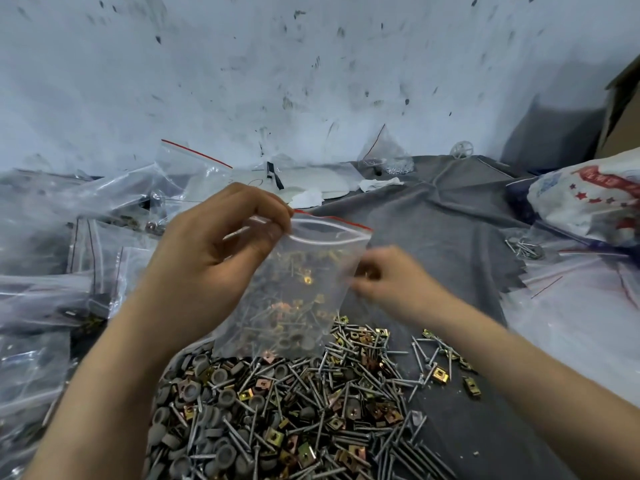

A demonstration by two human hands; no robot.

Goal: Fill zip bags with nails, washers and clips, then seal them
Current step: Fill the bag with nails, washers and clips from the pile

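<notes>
Your left hand (221,237): thumb and fingers pinch top left corner of zip bag (311,292); bag mouth open, red strip along lip. Your right hand (388,275): blurred, fingers curled at bag's right edge; cannot tell if gripping. Bag hangs upright over pile of nails, washers and clips (277,410), some hardware inside. Pile lies on grey cloth (443,230). At left, heap of clear bags (52,220); at right, printed sack (588,202); behind, stained white wall (311,64).
</notes>
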